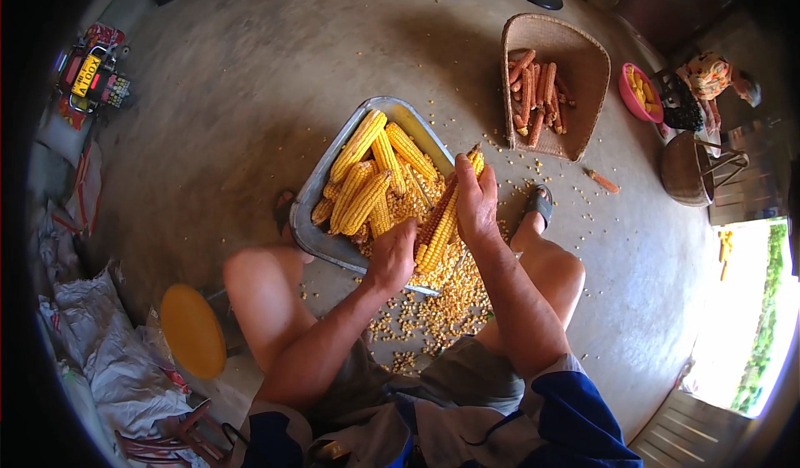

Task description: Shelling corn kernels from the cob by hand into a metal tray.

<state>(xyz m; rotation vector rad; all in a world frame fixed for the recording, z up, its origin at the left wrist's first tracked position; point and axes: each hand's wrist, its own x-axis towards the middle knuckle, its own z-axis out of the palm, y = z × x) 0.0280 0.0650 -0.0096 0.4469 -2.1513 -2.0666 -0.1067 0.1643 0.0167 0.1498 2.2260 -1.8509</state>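
Note:
My right hand (476,202) is wrapped around the upper part of a yellow corn cob (439,240), held at a slant. One side of this cob is bare and reddish, while rows of kernels cover the rest. At its lower left my left hand (394,252) grips it, the fingertips largely hidden. Both hands are over a grey metal basin (300,215). Several full corn cobs (359,183) are heaped in its left part, and loose kernels (406,208) lie beside and under them. A thin dark rod (426,193) shows among the kernels.
Spilled kernels (437,318) cover the floor between my feet. Ahead right, a woven scoop basket (590,93) holds stripped cobs (534,93). Farther right are a pink basin (627,93) of corn, a seated person (706,77) and a handled basket (681,174). A round yellow stool (192,330) stands left.

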